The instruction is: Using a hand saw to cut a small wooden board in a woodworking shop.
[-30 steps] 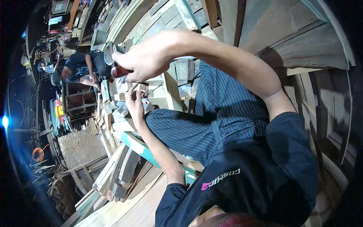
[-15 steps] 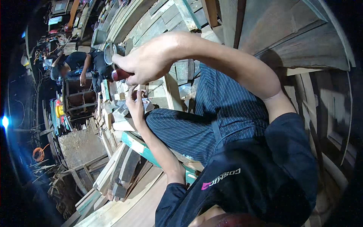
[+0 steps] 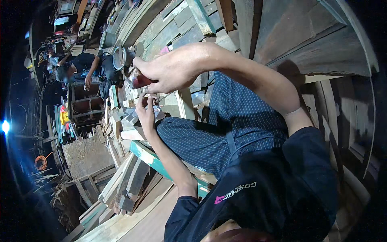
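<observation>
My right hand (image 3: pixel 169 72), at the top middle, is closed round a red tool handle (image 3: pixel 141 82); the tool's working end is too hidden to name. Just beyond it is a grey, round-rimmed object (image 3: pixel 120 57). My left hand (image 3: pixel 146 111) is raised just below the right one, fingers curled round something too small and hidden to make out, beside small grey blocks (image 3: pixel 131 117). My legs (image 3: pixel 189 141), in dark striped trousers, are bent beneath my arms.
A co-worker in dark clothes (image 3: pixel 82 64) bends beside a wooden frame (image 3: pixel 84 107) at upper left. Stacked boards (image 3: pixel 117 181), a green-painted plank (image 3: pixel 155 161), a worn panel (image 3: pixel 86 159) and an orange coiled cord (image 3: pixel 41 161) lie left. Wooden panels (image 3: pixel 306 44) stand right.
My right hand with the red handle has moved down and to the right. My left hand has shifted only slightly. The co-worker has bent lower, with head and arm moved.
</observation>
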{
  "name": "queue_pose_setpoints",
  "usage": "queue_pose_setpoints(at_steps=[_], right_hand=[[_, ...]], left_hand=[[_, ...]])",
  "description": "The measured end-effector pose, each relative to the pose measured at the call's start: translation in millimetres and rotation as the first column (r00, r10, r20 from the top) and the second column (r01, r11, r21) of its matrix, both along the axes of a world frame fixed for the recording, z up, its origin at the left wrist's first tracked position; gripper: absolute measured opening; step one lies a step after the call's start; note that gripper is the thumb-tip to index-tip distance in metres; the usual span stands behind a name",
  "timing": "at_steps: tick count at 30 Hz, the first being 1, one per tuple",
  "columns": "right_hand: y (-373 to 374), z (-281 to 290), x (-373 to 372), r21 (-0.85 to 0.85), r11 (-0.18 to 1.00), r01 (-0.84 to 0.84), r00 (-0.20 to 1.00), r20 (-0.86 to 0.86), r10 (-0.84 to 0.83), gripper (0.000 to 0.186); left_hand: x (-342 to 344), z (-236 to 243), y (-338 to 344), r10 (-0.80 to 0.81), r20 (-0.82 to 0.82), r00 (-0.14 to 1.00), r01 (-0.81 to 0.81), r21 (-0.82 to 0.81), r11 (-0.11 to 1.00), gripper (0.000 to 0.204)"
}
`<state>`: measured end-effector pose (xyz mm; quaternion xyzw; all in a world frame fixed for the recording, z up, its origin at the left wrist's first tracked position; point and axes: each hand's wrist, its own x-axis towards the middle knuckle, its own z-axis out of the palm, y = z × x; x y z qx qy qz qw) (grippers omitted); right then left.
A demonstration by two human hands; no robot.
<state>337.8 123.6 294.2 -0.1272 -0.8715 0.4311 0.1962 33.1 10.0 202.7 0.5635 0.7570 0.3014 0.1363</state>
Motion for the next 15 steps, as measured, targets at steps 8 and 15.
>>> queue_pose_setpoints(at_steps=[8, 15], right_hand=[[11, -12, -18, 0.024, 1.0, -0.019, 0.999, 0.028, 0.018, 0.048], [-8, -40, -5, -0.239, 0.967, -0.085, 0.984, -0.171, 0.044, 0.045]], left_hand=[[5, 3, -1, -0.022, 0.017, 1.0, 0.021, 0.015, 1.0, 0.024], [5, 5, -4, -0.014, 0.028, 1.0, 0.011, 0.115, 0.993, 0.025]])
